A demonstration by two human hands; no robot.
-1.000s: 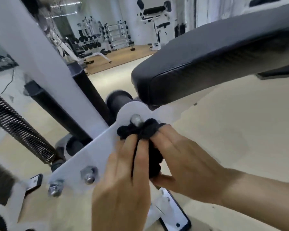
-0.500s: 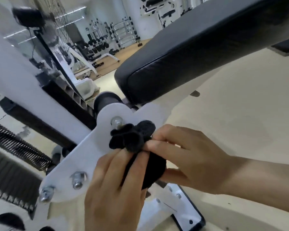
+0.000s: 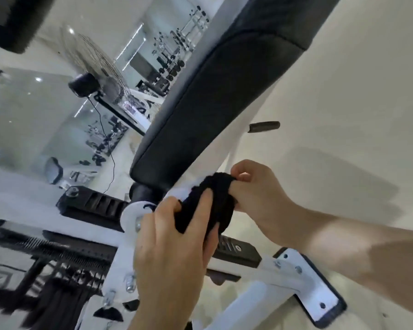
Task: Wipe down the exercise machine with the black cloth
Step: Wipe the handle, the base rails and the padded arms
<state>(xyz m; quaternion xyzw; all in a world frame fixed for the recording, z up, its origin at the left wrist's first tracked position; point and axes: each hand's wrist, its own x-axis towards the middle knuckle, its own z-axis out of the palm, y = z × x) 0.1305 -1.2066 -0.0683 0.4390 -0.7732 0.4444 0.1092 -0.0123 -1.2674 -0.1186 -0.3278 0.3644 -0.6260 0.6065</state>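
Under left hand [image 3: 172,248], black cloth [image 3: 218,195]

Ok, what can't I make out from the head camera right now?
Head view only:
- White plate: mostly hidden by the left hand, the right hand and the black cloth; how clean it is can't be judged.
- Bolts and spring: smeared by motion blur.
- Black pad: far end cut off by the top edge.
- Weight racks in the background: too small to make out.
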